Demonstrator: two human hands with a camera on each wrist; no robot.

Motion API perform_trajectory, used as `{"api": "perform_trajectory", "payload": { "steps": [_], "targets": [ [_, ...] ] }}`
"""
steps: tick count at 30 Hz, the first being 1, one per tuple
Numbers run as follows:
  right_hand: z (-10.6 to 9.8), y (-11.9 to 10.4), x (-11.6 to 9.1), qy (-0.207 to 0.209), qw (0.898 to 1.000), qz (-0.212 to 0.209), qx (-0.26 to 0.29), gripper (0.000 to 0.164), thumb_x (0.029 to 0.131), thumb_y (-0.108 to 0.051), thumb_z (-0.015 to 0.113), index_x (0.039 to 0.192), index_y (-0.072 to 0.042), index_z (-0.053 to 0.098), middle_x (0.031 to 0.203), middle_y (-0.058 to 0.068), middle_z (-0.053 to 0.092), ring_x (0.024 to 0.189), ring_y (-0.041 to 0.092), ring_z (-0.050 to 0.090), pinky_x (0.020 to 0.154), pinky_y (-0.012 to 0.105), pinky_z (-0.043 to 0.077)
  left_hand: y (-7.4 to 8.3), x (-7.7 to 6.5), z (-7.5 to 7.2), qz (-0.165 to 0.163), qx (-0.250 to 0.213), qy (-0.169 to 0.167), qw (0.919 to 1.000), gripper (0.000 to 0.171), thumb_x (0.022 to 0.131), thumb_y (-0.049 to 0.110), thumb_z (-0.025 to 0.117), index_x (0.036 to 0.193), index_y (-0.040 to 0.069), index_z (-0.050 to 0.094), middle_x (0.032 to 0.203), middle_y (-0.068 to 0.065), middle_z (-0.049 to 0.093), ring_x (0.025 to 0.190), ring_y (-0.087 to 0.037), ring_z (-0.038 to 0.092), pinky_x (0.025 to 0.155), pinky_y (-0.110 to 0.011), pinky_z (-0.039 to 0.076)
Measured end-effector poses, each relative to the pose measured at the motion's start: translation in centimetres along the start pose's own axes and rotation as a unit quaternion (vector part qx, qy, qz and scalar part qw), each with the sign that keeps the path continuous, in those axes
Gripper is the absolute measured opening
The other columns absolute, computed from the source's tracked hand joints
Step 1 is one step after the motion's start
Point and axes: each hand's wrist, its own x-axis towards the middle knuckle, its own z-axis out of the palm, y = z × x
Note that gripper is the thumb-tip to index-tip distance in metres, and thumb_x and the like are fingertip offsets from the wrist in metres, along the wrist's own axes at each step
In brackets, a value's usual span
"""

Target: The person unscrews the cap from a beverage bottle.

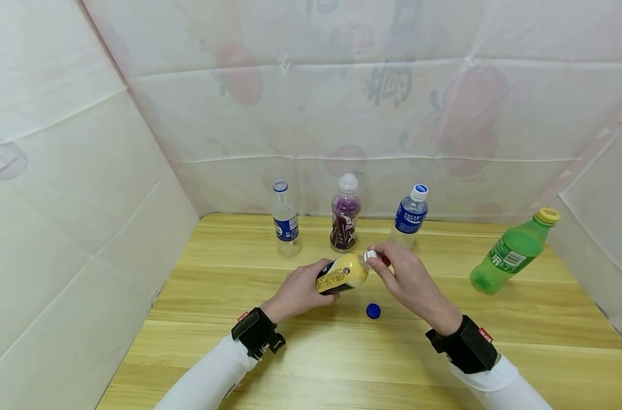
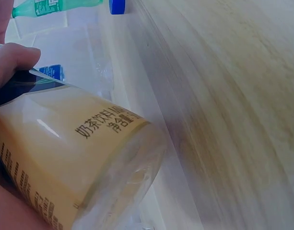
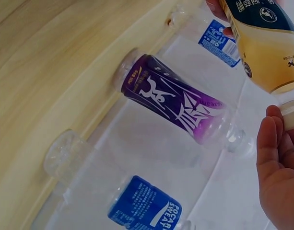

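My left hand (image 1: 305,289) grips a yellow and dark-labelled milk tea bottle (image 1: 344,271) round its body, tilted with the neck toward the right. At that neck, the thumb and fingers of my right hand (image 1: 404,277) pinch the white cap (image 1: 371,255). In the right wrist view the cap (image 3: 291,113) sits at the bottle's mouth between the fingertips. The clear bottom of the milk tea bottle (image 2: 132,177) faces the left wrist camera. On the table below the hands lies a small blue cap (image 1: 373,311).
Along the back stand an uncapped clear bottle (image 1: 286,226) with a blue label, a purple-labelled bottle (image 1: 344,219) and a blue-labelled Pocari Sweat bottle (image 1: 410,217). A green bottle (image 1: 511,253) with a yellow cap stands at the right. White sheeting (image 1: 311,125) walls the wooden table (image 1: 342,364).
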Motion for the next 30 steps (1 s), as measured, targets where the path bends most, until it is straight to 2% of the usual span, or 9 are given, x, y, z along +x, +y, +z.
{"api": "perform_trajectory", "payload": {
  "steps": [16,23,30],
  "targets": [
    [-0.20,0.29,-0.13,0.000,0.999,-0.040,0.017,0.027,0.095,0.002,0.070,0.121,0.001,0.064,0.099,0.004,0.063,0.083,0.010,0.053,0.065,0.026,0.047,0.13,0.07,-0.14,-0.009,-0.005,-0.003,0.9999,0.066,0.082,0.030,0.086,0.139,0.012,0.058,0.115,-0.005,0.072,0.096,-0.018,0.067,0.082,-0.035,0.055],
    [-0.36,0.29,-0.11,-0.003,0.998,-0.048,0.031,0.036,0.091,0.009,0.071,0.126,0.002,0.063,0.112,0.009,0.067,0.095,0.015,0.063,0.074,0.036,0.056,0.19,0.10,-0.16,-0.012,-0.006,-0.003,0.9999,0.066,0.082,0.030,0.087,0.139,0.013,0.058,0.114,-0.004,0.072,0.096,-0.017,0.067,0.081,-0.034,0.055],
    [-0.52,0.24,-0.09,-0.010,0.998,-0.050,0.049,0.038,0.091,0.012,0.070,0.127,0.003,0.063,0.120,0.012,0.068,0.103,0.023,0.067,0.079,0.045,0.060,0.13,0.13,-0.07,-0.010,-0.003,-0.001,0.9999,0.066,0.082,0.031,0.087,0.138,0.013,0.058,0.113,-0.003,0.072,0.095,-0.017,0.067,0.080,-0.034,0.055]
  ]
}}
